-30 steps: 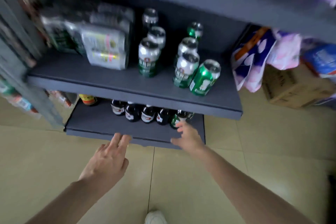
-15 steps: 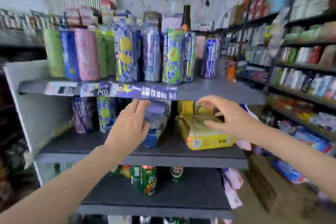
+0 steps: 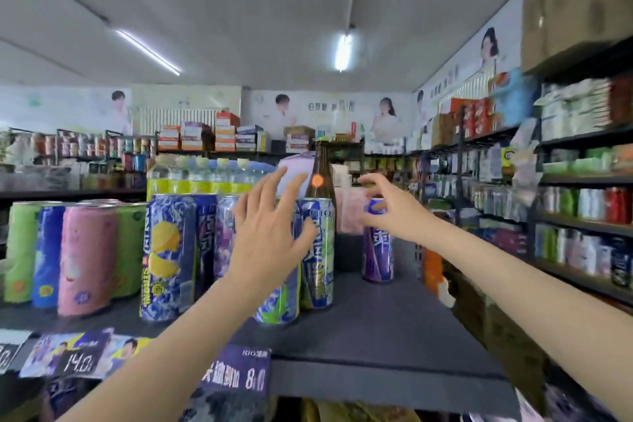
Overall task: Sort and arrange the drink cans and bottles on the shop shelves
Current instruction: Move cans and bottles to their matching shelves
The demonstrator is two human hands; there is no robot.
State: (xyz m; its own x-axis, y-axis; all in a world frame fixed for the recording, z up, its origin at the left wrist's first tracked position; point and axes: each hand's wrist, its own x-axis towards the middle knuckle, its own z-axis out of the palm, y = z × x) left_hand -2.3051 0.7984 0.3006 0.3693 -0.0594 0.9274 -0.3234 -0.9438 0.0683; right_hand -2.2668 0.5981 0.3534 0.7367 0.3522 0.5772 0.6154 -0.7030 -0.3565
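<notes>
Tall drink cans stand on the dark top shelf (image 3: 376, 336). At the left are a pink can (image 3: 85, 257) with green and blue ones, then a blue lemon-print can (image 3: 168, 257) and a blue-green can (image 3: 318, 267). A purple can (image 3: 376, 257) stands alone to the right. A brown bottle (image 3: 320, 178) rises behind the cans. My left hand (image 3: 270, 233) hovers with spread fingers in front of the blue cans, holding nothing. My right hand (image 3: 390, 209) reaches over the purple can's top with loosely curved fingers; I see no grip on it.
Clear bottles with yellow labels (image 3: 191, 178) line up behind the cans. Price tags (image 3: 236, 373) hang on the shelf's front edge. Stocked shelves (image 3: 582, 216) run along the aisle on the right. An orange item (image 3: 433, 267) sits past the shelf's right edge.
My view has risen from the bottom shelves to the top shelf. Both hands have moved up with it, from the lower shelves to the tall cans.
</notes>
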